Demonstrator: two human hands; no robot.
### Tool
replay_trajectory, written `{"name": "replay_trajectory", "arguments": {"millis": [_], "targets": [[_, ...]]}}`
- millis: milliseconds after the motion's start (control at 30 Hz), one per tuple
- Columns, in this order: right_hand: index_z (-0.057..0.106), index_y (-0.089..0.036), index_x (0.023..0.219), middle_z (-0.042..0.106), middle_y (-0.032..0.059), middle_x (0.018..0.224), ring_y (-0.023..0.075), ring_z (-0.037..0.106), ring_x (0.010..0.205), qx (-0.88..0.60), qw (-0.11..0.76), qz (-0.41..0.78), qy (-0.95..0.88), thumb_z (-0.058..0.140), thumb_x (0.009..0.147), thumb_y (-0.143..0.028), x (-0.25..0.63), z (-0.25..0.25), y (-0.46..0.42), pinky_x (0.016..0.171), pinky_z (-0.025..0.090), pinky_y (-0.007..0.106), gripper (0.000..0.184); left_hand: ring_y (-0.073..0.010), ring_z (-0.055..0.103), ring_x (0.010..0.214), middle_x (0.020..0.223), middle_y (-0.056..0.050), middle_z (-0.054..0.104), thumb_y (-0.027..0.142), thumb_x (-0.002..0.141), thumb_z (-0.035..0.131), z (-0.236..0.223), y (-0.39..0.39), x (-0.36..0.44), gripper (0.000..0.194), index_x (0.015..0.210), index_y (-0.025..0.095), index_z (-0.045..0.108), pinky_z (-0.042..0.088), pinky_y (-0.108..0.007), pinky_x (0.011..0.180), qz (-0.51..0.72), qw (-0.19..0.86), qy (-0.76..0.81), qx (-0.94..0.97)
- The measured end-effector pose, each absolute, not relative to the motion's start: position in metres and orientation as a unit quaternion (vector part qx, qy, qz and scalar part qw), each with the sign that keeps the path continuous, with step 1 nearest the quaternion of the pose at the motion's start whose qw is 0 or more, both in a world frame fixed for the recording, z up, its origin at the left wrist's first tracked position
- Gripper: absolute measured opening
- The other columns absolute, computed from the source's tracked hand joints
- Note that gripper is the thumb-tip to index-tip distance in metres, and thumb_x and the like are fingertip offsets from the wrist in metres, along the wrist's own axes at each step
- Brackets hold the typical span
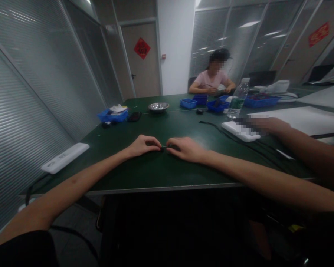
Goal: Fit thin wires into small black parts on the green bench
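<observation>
Above the near middle of the green table (pixel 144 174), my two hands meet almost fingertip to fingertip. My left hand (pixel 143 145) pinches a small black piece (pixel 161 149) between thumb and fingers; its exact kind is too small to tell. From it a thin, light-coloured pin-like bit (pixel 164 147) reaches across to my right hand (pixel 186 149). The fingers of that hand are curled and closed around the other end, so what they grip is hidden. Both forearms come in low from the sides, wrists close to the tabletop.
A white power strip (pixel 65 158) lies left; another (pixel 241 131) is at right, under a neighbour's hand (pixel 267 125). Behind stand a blue tray (pixel 113 115), a metal bowl (pixel 158 107), more blue trays (pixel 188 103) and a water bottle (pixel 238 99). A person (pixel 211 79) sits opposite.
</observation>
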State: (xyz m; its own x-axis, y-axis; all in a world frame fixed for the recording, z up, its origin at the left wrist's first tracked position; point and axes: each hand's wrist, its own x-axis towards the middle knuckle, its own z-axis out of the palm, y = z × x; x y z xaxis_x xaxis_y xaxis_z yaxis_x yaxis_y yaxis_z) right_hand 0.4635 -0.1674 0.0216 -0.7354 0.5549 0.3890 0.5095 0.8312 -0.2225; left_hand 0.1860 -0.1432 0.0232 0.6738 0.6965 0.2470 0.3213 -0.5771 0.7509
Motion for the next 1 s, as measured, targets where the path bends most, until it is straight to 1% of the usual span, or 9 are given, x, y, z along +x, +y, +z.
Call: {"name": "replay_trajectory", "arguments": {"millis": [133, 333, 433, 533, 600, 733, 867, 933, 1000], "targets": [[0.064, -0.020, 0.119, 0.072, 0.0073, 0.105, 0.0185, 0.065, 0.084, -0.287, 0.226, 0.051, -0.929, 0.052, 0.105, -0.038, 0.461, 0.023, -0.169, 0.076, 0.044, 0.029, 0.026, -0.0217, 0.074, 0.097, 0.102, -0.008, 0.079, 0.037, 0.087, 0.079, 0.022, -0.144, 0.188, 0.027, 0.104, 0.016, 0.078, 0.056, -0.036, 0.094, 0.285, 0.362, 0.306, 0.833], [0.063, -0.020, 0.121, 0.072, 0.0074, 0.106, 0.0185, 0.065, 0.085, -0.286, 0.221, 0.057, -0.931, 0.051, 0.105, -0.039, 0.462, 0.024, -0.170, 0.076, 0.044, 0.029, 0.027, -0.0227, 0.074, 0.097, 0.104, -0.010, 0.079, 0.039, 0.089, 0.076, 0.023, -0.144, 0.189, 0.028, 0.105, 0.015, 0.077, 0.056, -0.038, 0.093, 0.287, 0.375, 0.321, 0.821], [0.063, -0.020, 0.120, 0.072, 0.0071, 0.105, 0.0183, 0.065, 0.084, -0.285, 0.219, 0.051, -0.932, 0.052, 0.105, -0.038, 0.462, 0.023, -0.169, 0.075, 0.043, 0.029, 0.026, -0.0231, 0.074, 0.101, 0.109, -0.011, 0.078, 0.037, 0.087, 0.078, 0.021, -0.142, 0.189, 0.031, 0.108, 0.015, 0.076, 0.056, -0.038, 0.095, 0.291, 0.384, 0.321, 0.816], [0.064, -0.021, 0.119, 0.072, 0.0066, 0.103, 0.0182, 0.064, 0.082, -0.298, 0.215, 0.044, -0.929, 0.053, 0.104, -0.038, 0.461, 0.021, -0.167, 0.073, 0.041, 0.028, 0.025, -0.0242, 0.073, 0.107, 0.115, -0.012, 0.077, 0.037, 0.086, 0.079, 0.018, -0.135, 0.186, 0.039, 0.119, 0.016, 0.075, 0.055, -0.040, 0.100, 0.302, 0.384, 0.324, 0.810], [0.063, -0.021, 0.119, 0.072, 0.0063, 0.102, 0.0176, 0.063, 0.079, -0.304, 0.210, 0.042, -0.928, 0.054, 0.103, -0.039, 0.461, 0.021, -0.167, 0.071, 0.040, 0.028, 0.026, -0.0247, 0.073, 0.109, 0.118, -0.011, 0.077, 0.038, 0.087, 0.078, 0.016, -0.126, 0.180, 0.040, 0.121, 0.018, 0.075, 0.054, -0.042, 0.103, 0.305, 0.363, 0.339, 0.812], [0.063, -0.021, 0.119, 0.072, 0.0057, 0.100, 0.0160, 0.060, 0.074, -0.300, 0.205, 0.040, -0.931, 0.052, 0.104, -0.040, 0.462, 0.022, -0.168, 0.068, 0.038, 0.027, 0.026, -0.0256, 0.072, 0.109, 0.116, -0.008, 0.078, 0.041, 0.087, 0.076, 0.013, -0.104, 0.160, 0.031, 0.110, 0.022, 0.081, 0.053, -0.043, 0.103, 0.297, 0.299, 0.400, 0.814], [0.064, -0.020, 0.118, 0.072, 0.0058, 0.100, 0.0156, 0.060, 0.074, -0.300, 0.203, 0.043, -0.931, 0.053, 0.104, -0.040, 0.462, 0.023, -0.169, 0.068, 0.038, 0.027, 0.027, -0.0256, 0.072, 0.108, 0.116, -0.008, 0.078, 0.042, 0.085, 0.075, 0.014, -0.081, 0.129, 0.030, 0.108, 0.024, 0.082, 0.054, -0.042, 0.100, 0.295, 0.257, 0.460, 0.797], [0.064, -0.020, 0.118, 0.072, 0.0058, 0.100, 0.0162, 0.060, 0.075, -0.297, 0.204, 0.043, -0.932, 0.053, 0.104, -0.040, 0.463, 0.023, -0.169, 0.068, 0.039, 0.028, 0.027, -0.0250, 0.072, 0.107, 0.118, -0.009, 0.077, 0.040, 0.085, 0.075, 0.015, -0.071, 0.109, 0.032, 0.112, 0.023, 0.081, 0.054, -0.041, 0.099, 0.292, 0.237, 0.482, 0.791], [0.064, -0.020, 0.118, 0.072, 0.0058, 0.099, 0.0167, 0.061, 0.076, -0.294, 0.204, 0.044, -0.933, 0.052, 0.104, -0.041, 0.463, 0.023, -0.169, 0.069, 0.039, 0.028, 0.027, -0.0244, 0.072, 0.104, 0.117, -0.009, 0.077, 0.037, 0.084, 0.074, 0.018, -0.062, 0.088, 0.038, 0.119, 0.022, 0.078, 0.054, -0.039, 0.096, 0.288, 0.211, 0.504, 0.786]]}}
